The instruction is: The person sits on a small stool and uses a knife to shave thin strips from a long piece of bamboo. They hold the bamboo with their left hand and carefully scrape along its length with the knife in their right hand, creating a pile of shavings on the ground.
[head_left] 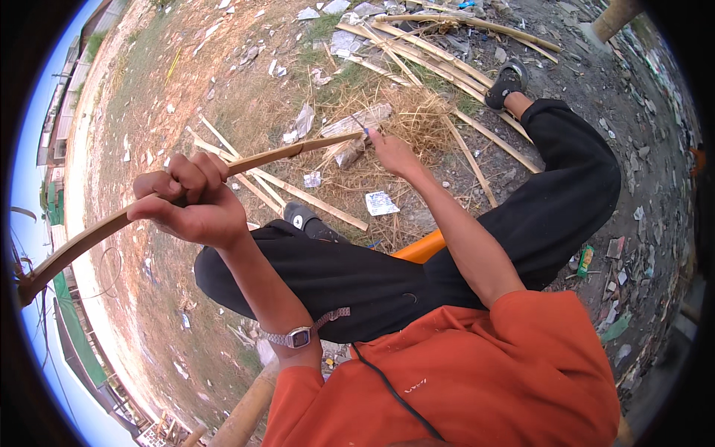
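Note:
My left hand [192,200] is wrapped around a long bamboo strip [279,155], which runs from the far left up toward the middle. In my right hand [393,154] is a knife [359,121]; its thin dark blade shows beyond my fingers, with a bit of blue at the grip, and most of the handle is hidden. The strip's far end meets the knife, close to my right fingers. A small split sticks out on the strip's underside between my hands. Just beyond lies a wooden block [365,119] on the ground.
Pale shavings [428,123] are heaped beside the block. Split bamboo strips [439,63] lie at the far right, more strips [298,190] near my left shoe [309,222]. An orange seat [419,247] shows between my legs. A bamboo pole [249,402] stands at lower left; litter dots the ground.

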`<state>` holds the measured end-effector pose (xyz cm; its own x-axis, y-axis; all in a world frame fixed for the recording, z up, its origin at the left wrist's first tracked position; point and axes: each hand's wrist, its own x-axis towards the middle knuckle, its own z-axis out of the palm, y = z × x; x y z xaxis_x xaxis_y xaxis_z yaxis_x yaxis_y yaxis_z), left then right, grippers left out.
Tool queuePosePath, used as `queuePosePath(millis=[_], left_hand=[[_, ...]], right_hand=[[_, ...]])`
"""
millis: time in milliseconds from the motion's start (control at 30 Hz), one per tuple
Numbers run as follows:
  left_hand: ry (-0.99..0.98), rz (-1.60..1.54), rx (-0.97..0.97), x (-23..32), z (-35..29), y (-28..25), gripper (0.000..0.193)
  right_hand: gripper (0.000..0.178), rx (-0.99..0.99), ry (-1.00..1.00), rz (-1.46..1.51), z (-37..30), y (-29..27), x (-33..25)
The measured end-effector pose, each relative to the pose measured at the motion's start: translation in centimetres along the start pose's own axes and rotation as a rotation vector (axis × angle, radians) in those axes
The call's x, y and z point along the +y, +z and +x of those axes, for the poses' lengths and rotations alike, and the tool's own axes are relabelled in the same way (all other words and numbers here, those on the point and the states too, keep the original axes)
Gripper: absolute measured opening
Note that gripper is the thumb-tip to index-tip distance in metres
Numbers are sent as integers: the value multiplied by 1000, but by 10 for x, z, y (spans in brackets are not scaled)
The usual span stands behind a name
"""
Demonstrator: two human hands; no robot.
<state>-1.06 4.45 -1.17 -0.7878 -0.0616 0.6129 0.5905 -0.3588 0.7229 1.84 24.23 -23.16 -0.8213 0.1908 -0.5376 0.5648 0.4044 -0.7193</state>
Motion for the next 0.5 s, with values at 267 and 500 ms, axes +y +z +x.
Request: queuePosePath(millis=[267,500], left_hand=[[-48,-136,-21,5,-6,-10,53],[-31,-98,34,9,-6,-24,53]], right_hand=[[70,101,-242,38,-56,36,-60],[67,219,-209,-97,-60,56,-59]])
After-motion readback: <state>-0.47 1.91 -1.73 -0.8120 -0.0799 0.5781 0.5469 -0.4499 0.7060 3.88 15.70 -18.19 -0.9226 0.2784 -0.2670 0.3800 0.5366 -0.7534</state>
